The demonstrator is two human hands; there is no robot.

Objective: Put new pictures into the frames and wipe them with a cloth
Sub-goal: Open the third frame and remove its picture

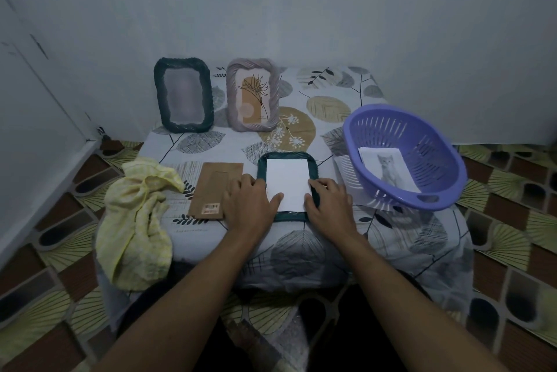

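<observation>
Head view, centre: the white picture [287, 183] lies in the dark green frame [289, 216] between my hands. My left hand [251, 201] presses flat, thumb on its lower-left corner. My right hand [330, 201] bends at its right edge, grip unclear.

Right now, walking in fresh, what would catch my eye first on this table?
The left hand and right hand press a white sheet into a dark green frame lying flat mid-table. A purple basket on the right holds a cat picture, and a crumpled yellow cloth hangs over the left edge.
</observation>
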